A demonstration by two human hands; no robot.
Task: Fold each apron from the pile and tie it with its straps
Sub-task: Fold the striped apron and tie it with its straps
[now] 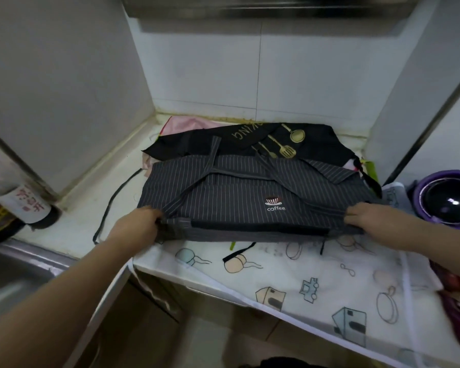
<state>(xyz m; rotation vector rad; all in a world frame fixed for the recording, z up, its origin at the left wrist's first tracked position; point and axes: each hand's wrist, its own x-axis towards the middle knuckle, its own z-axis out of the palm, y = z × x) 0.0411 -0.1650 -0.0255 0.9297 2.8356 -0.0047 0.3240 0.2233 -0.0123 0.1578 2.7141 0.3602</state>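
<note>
Both hands grip the folded grey striped apron (250,197) at its near corners, left hand (141,224) on the left corner and right hand (367,216) on the right, with the black apron (316,139) lying just beyond them on the counter (85,208).

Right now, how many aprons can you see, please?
4: striped grey apron on top, black apron behind it, pink apron at back, white printed apron in front; more may be hidden.

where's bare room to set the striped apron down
Bare counter between the bottle and the striped apron, crossed by a thin strap. Also the printed cloth nearer you. Crowded behind by the black apron, right by the bowl.
</note>
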